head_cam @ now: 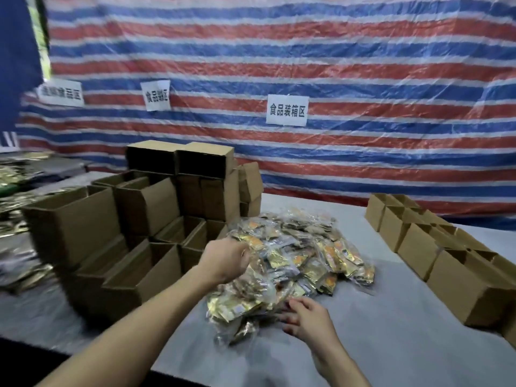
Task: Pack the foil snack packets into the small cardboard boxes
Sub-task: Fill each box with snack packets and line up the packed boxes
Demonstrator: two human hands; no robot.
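Note:
A heap of gold foil snack packets (pixel 296 258) in clear wrap lies in the middle of the grey table (pixel 391 317). My left hand (pixel 226 259) is at the heap's left side, fingers curled into the packets, gripping some. At the near edge of the heap my right hand (pixel 305 317) reaches in, its fingertips touching the packets; whether it holds one is hidden. Open small cardboard boxes (pixel 134 263) are stacked to the left of the heap. A row of more small boxes (pixel 446 255) runs along the right.
A red, white and blue striped tarp (pixel 279 65) with paper signs hangs behind the table. Flat foil bags (pixel 19 177) lie on a surface at far left. Bare grey tabletop shows between the heap and the right-hand boxes.

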